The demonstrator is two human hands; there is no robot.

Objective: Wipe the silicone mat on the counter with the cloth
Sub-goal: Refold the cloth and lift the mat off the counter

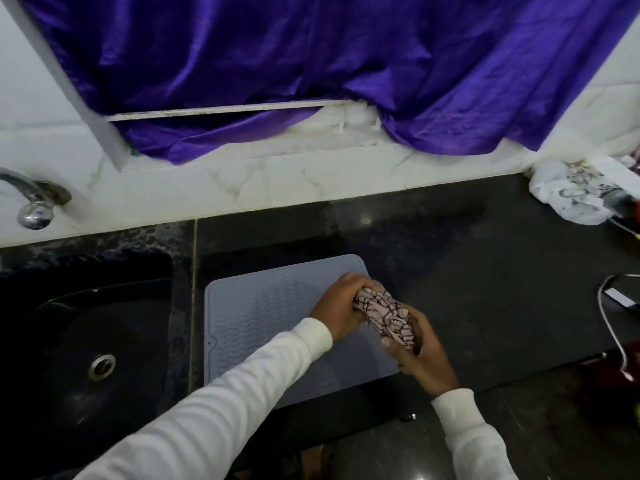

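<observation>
A pale grey silicone mat (256,323) with a wavy ribbed middle lies flat on the black counter, just right of the sink. Above its right half, both hands hold a bunched pink cloth (384,317) with a dark squiggly pattern. My left hand (341,306) grips the cloth's upper left end. My right hand (424,358) grips its lower right end, fingers curled round it. The cloth and hands hide part of the mat's right edge.
A black sink (86,358) with a metal drain sits to the left, a chrome tap (33,202) above it. A white patterned bag (578,195) lies at the back right, and a cable (613,327) at the right edge. A purple curtain (311,64) hangs over the white tiled wall.
</observation>
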